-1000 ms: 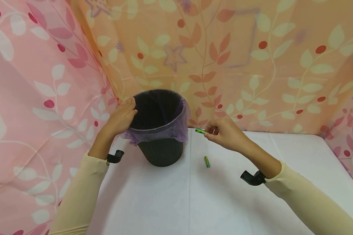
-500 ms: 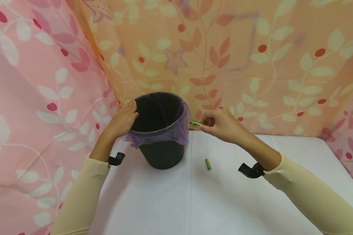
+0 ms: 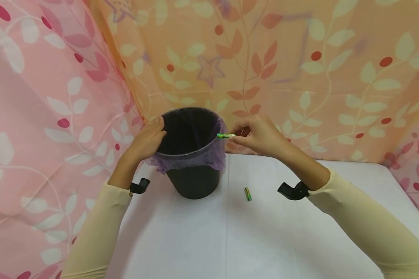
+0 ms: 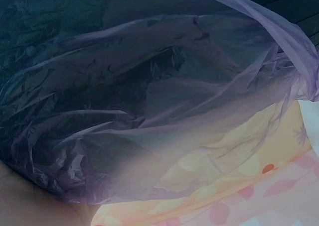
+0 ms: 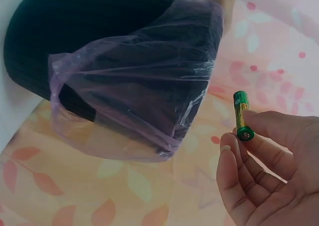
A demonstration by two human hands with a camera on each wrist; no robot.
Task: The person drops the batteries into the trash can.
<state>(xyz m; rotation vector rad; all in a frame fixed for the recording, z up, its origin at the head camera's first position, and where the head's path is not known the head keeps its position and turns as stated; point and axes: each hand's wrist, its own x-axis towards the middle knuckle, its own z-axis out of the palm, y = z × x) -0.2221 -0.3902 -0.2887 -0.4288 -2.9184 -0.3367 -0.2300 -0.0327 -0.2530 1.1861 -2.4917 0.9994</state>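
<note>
A black trash bin [image 3: 193, 182] stands upright at the left of the table, lined with a thin purple plastic bag [image 3: 209, 155] folded over its rim. My left hand [image 3: 147, 140] holds the bin's left rim; its fingertips are hard to make out. In the left wrist view the bag [image 4: 164, 96] fills most of the picture. My right hand [image 3: 260, 133] pinches a green and yellow battery [image 5: 242, 115] between thumb and fingers. In the head view that battery overlaps the bin's right rim. A second battery [image 3: 248, 194] lies on the table below my right hand.
A white cloth covers the table [image 3: 181, 240]. Behind it hangs an orange leaf-patterned curtain [image 3: 286, 89], and a pink one [image 3: 31, 128] closes off the left side. Black wrist mounts [image 3: 293, 191] stick out from both forearms.
My right hand has moved left and up with the battery, from beside the bin to its right rim. The left hand keeps its place on the rim; the second battery still lies there.
</note>
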